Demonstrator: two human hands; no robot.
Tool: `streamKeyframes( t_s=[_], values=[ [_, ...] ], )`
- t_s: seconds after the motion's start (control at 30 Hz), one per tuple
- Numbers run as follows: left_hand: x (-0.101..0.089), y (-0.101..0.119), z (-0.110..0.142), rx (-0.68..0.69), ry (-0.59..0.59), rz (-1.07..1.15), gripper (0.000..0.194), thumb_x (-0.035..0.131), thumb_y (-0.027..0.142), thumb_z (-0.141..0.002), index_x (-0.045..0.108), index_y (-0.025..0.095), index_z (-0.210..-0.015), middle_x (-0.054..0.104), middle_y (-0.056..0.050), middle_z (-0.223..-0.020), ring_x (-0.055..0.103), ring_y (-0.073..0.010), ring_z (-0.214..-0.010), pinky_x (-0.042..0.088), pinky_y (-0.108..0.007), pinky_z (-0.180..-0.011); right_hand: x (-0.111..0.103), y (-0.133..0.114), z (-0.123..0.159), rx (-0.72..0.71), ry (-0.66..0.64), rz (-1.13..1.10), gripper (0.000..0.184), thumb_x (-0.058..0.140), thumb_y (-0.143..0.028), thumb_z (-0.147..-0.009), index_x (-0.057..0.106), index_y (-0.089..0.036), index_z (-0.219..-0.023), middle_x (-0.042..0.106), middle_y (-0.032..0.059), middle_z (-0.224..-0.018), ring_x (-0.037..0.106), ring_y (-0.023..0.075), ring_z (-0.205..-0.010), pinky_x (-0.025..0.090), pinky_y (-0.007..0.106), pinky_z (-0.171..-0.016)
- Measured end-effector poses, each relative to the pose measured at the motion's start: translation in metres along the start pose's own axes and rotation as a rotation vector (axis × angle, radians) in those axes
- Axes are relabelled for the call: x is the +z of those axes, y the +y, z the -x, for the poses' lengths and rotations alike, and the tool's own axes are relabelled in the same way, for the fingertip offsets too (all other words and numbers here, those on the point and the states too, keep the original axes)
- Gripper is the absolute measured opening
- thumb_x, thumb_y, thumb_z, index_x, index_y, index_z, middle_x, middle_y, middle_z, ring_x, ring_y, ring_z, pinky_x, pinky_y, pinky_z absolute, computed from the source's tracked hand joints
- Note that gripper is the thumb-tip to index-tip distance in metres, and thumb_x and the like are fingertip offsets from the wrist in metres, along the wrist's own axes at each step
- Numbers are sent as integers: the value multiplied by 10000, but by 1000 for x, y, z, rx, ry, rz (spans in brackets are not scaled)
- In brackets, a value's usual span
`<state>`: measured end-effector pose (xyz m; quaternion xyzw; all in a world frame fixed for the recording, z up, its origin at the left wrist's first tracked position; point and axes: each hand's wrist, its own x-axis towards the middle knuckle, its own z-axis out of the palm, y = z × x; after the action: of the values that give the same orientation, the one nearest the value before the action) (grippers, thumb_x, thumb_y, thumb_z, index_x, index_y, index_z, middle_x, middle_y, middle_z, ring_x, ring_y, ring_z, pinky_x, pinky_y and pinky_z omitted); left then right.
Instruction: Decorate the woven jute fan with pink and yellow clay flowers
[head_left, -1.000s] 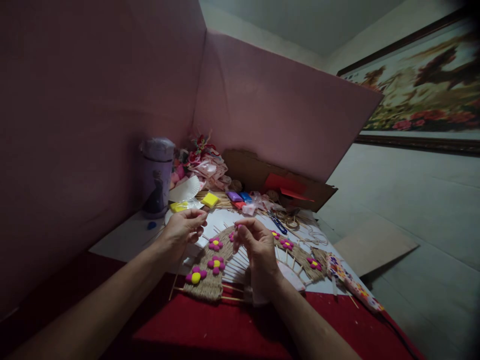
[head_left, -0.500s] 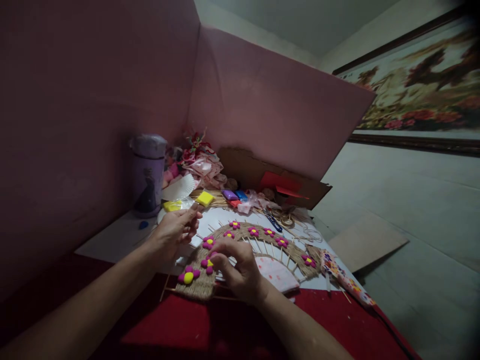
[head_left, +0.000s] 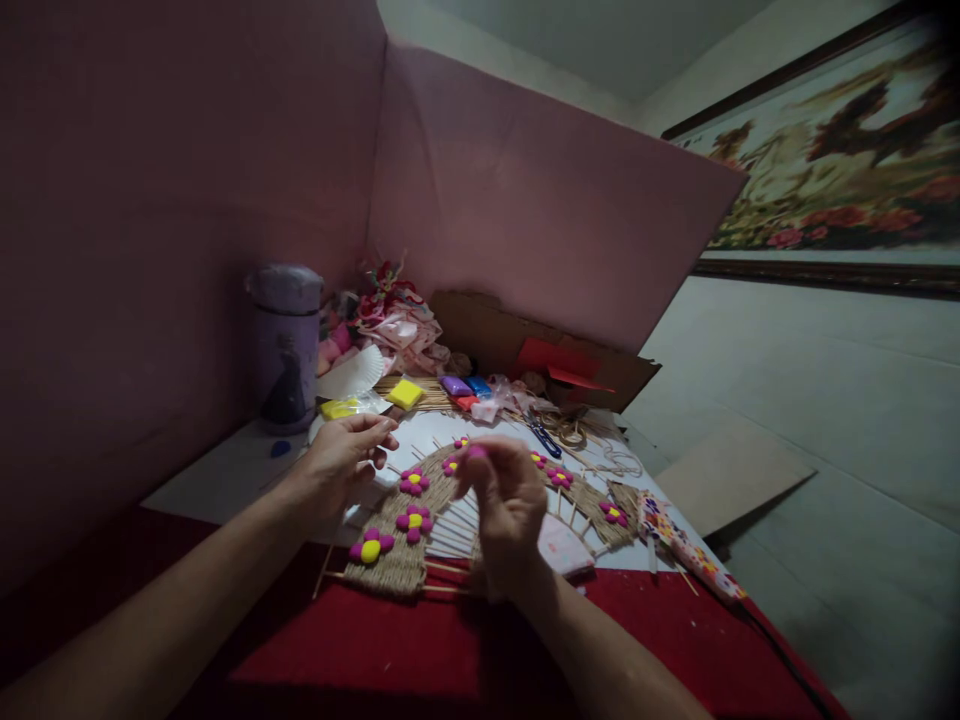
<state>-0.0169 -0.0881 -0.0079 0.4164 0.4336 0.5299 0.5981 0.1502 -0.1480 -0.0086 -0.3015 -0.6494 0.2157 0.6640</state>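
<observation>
A fan-shaped piece of woven twine (head_left: 390,560) on thin sticks lies before me, with magenta-and-yellow clay flowers (head_left: 414,522) along its arc. Above its middle, my right hand (head_left: 510,510) pinches what looks like a small magenta clay piece (head_left: 477,453) between thumb and fingers. My left hand (head_left: 349,455) is held over the left side, thumb and index finger close together and the other fingers curled; whatever it may hold is too small to make out. Pink dotted cloth (head_left: 564,548) covers the fan's inner part, partly hidden by my right hand.
A purple flask-like container (head_left: 286,345) stands at left. Yellow (head_left: 406,393), purple (head_left: 455,385) and blue packets lie behind the fan, near dark-blue-handled scissors (head_left: 544,438). A floral-patterned object (head_left: 694,550) with a black cord lies at right. Cardboard (head_left: 487,325) leans at the back.
My right hand has lifted from the flower on the fan's left part and moved right and up, its fingertips now pinched upward. My left hand has barely moved.
</observation>
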Motion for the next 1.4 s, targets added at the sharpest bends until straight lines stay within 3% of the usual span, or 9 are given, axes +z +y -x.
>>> streamKeyframes(
  t_s=[0.07,0.1,0.2,0.3,0.5,0.67,0.8,0.97,1.4],
  values=[
    [0,0,-1,-7,5,6,286,729,296,-595,599,123,-783,588,-6,-617,456,-47,-437,271,-134,-372,-1,-2,-6,15,214,-58,116,557,-213,-825,502,-225,-926,559,-2,-784,538,100,-593,468,243,-548],
    [0,0,-1,-7,4,7,286,733,287,-588,599,121,-779,590,-9,-614,457,-49,-434,270,-134,-371,-1,-2,-8,14,253,-77,152,582,-209,-807,494,-230,-929,557,-4,-780,552,110,-620,476,244,-546],
    [0,0,0,-2,13,8,263,730,253,-585,594,118,-765,591,-11,-602,460,-51,-431,281,-138,-374,0,0,-9,105,97,-75,126,576,-241,-811,513,-215,-917,574,14,-796,569,128,-654,486,254,-542],
    [1,1,2,-6,22,7,226,707,231,-609,587,116,-762,585,-7,-593,464,-53,-428,292,-139,-378,1,0,-6,154,-115,93,85,559,-271,-825,575,-191,-849,569,27,-792,541,124,-664,467,249,-567],
    [0,-1,2,13,-26,18,234,709,247,-616,587,118,-768,586,-12,-603,458,-53,-424,285,-143,-370,3,-12,16,202,-293,228,80,552,-234,-825,595,-199,-883,594,28,-811,545,139,-715,447,251,-602],
    [-2,-5,-2,18,-53,16,210,703,253,-627,590,119,-744,592,-23,-609,462,-54,-433,290,-142,-374,4,-10,41,-36,-325,288,156,514,-104,-812,585,-211,-901,627,43,-837,570,157,-767,452,278,-658],
    [-1,-5,-1,3,-68,25,203,707,245,-626,592,121,-737,595,-30,-608,470,-62,-440,295,-149,-377,4,-7,41,-27,-304,417,113,534,-132,-814,588,-218,-865,634,39,-810,573,169,-766,440,296,-670],
    [1,-4,1,-9,-46,27,192,710,233,-620,599,119,-727,585,-20,-578,461,-59,-426,304,-157,-385,6,-6,41,-119,-352,627,101,560,-150,-795,615,-227,-828,607,36,-826,537,191,-814,377,323,-713],
    [3,-4,2,-30,-76,6,166,682,240,-650,608,115,-732,586,-26,-585,459,-58,-427,293,-171,-398,17,-6,43,-78,-505,714,33,599,-181,-768,584,-209,-761,621,16,-775,519,187,-782,286,317,-718]
  ],
)
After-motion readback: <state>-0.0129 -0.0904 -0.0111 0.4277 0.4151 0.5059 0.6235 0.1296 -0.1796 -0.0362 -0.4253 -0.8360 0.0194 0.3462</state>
